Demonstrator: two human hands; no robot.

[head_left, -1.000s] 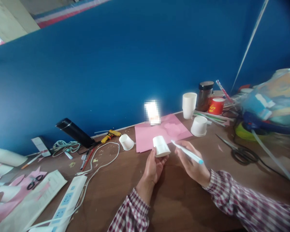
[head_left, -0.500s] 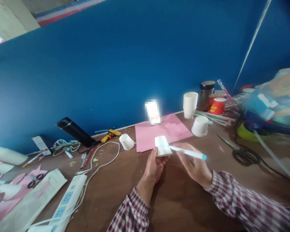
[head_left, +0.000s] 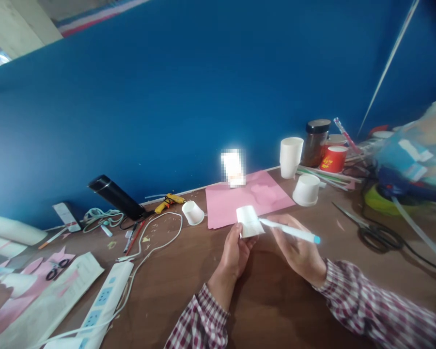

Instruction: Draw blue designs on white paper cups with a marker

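Pen [head_left: 292,231] has closed on the cup: a second ago its tip stood off the wall, now it meets the right side, or nearly so; exact contact I can't tell. My right hand [head_left: 301,254] is mostly closed, fingers pinching the barrel, blue end out to the right. My left hand [head_left: 235,254] is part-curled round the near end of the white paper cup [head_left: 250,220], thumb on its left side, cup tilted, narrow end far. Cup sits above the brown tabletop [head_left: 160,295], just near of the pink paper [head_left: 225,206]. Reads as cup steadied, pen brought to its surface; no fresh mark I can make out. Scissors [head_left: 367,227] lie right.
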